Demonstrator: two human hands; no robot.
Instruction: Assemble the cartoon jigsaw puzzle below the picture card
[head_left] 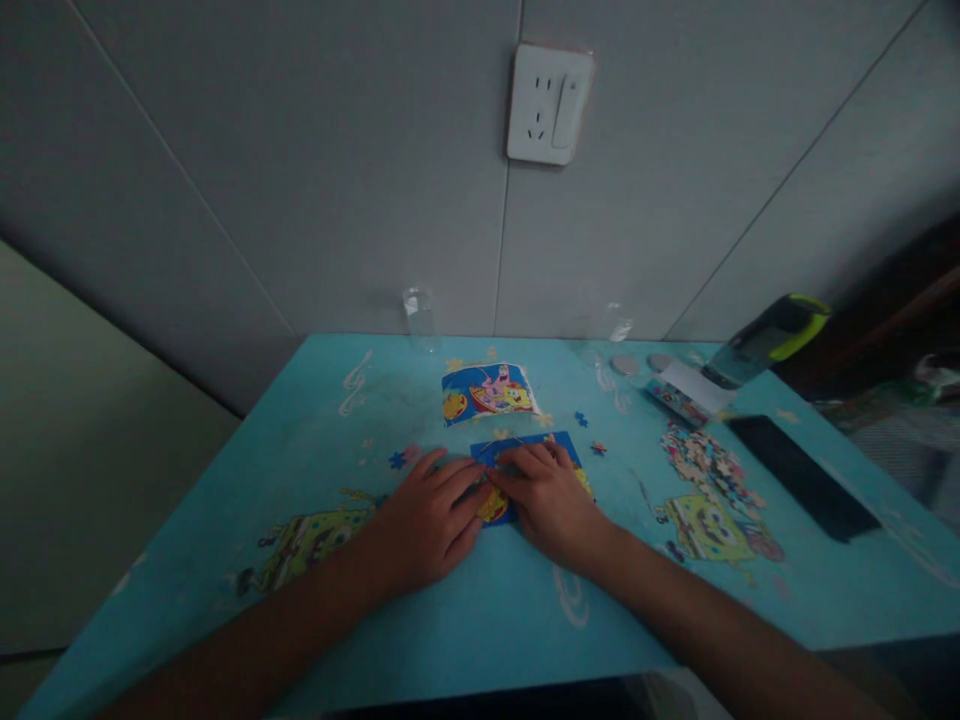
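Note:
A partly assembled blue jigsaw puzzle with yellow parts lies at the middle of the table, partly covered by my hands. My left hand rests at its left edge, fingers bent toward the right. Over the puzzle lies my right hand, its fingertips curled down close to my left fingertips. Whatever is between the fingertips is too hidden to name. Just behind the puzzle is a picture sheet with pink and yellow cartoon figures. Loose pieces lie on either side, among them a blue one and a patterned one.
A pile of puzzle pieces is on the right, beside a black strip-like object. Behind them are a small box, a bottle and round lids. Clear containers stand by the wall, below a socket.

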